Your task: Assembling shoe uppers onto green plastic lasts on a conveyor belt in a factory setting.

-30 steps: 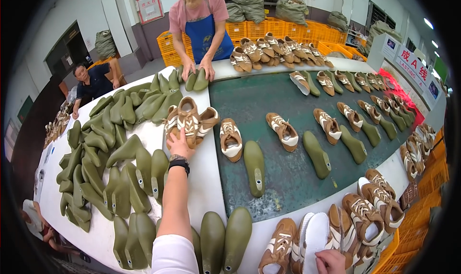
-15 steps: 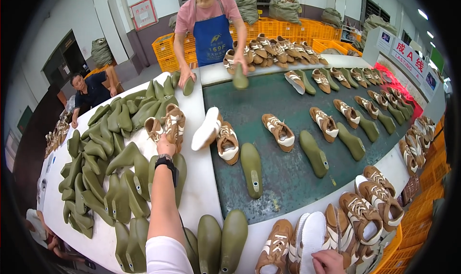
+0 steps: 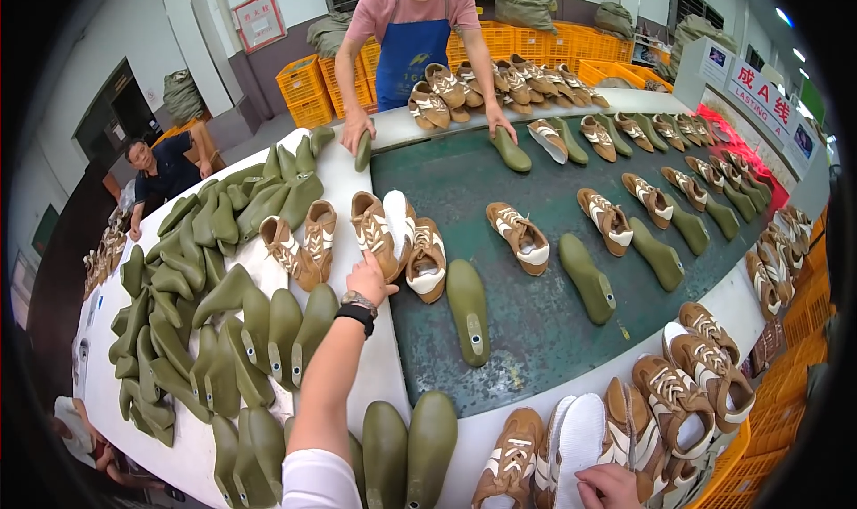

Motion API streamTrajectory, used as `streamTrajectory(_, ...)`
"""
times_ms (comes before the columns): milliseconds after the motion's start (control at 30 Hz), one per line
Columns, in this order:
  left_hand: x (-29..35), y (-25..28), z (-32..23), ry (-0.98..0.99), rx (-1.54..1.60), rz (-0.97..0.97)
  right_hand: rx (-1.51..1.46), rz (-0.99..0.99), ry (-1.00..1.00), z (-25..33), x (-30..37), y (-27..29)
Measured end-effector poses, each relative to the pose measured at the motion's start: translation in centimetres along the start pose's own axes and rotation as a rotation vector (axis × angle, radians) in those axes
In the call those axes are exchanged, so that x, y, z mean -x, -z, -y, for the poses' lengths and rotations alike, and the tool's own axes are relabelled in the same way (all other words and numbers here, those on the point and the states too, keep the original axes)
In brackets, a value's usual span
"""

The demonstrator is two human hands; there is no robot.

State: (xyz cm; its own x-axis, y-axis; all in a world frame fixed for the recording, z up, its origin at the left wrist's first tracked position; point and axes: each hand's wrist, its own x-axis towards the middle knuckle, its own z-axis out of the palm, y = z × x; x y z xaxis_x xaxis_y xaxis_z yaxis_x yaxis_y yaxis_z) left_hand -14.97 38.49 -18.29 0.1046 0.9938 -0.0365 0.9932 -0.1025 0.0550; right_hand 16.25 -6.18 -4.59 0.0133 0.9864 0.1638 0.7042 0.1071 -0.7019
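My left hand [image 3: 373,279] is closed on the heel end of a brown shoe [image 3: 370,228] with white stripes, at the left edge of the green belt. Right beside that shoe are a white insole [image 3: 399,221] and another brown shoe [image 3: 426,268]. Two similar shoes [image 3: 319,237] sit on the white table to its left. At the lower right my right hand [image 3: 609,487], partly cut off by the picture's edge, has its fingertips closed at the edge of a white insole [image 3: 580,429] among brown shoes [image 3: 515,455].
Olive-green shoe lasts [image 3: 192,250] lie heaped on the white table [image 3: 357,366]. Shoes and lasts stand in rows on the green belt [image 3: 527,348]. Across it, a co-worker in a blue apron [image 3: 415,58] holds a last [image 3: 511,150] in one hand. Orange crates [image 3: 308,89] are stacked behind.
My left hand has moved right with one brown shoe, setting it apart from the two left behind. My right hand is still. The co-worker's hands and lasts have shifted right.
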Motion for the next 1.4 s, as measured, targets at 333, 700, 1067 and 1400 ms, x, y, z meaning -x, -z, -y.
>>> streamTrajectory(333,-0.9,-0.6,-5.2,0.079,-0.022,-0.347,0.013,0.02,-0.035,0.3,-0.7,-0.1)
streamTrajectory(700,-5.3,3.3,3.3,0.067,0.576,-0.607,-0.007,0.019,-0.019,-0.5,-0.2,-0.5)
streamTrajectory(1067,-3.8,0.3,17.5,0.712,1.409,-0.645,-0.048,0.07,-0.031,-0.8,-0.9,-0.8)
streamTrajectory(1400,-8.2,-6.0,19.6,0.578,1.114,-0.63,-0.037,0.075,-0.035,-0.6,-1.3,-0.4)
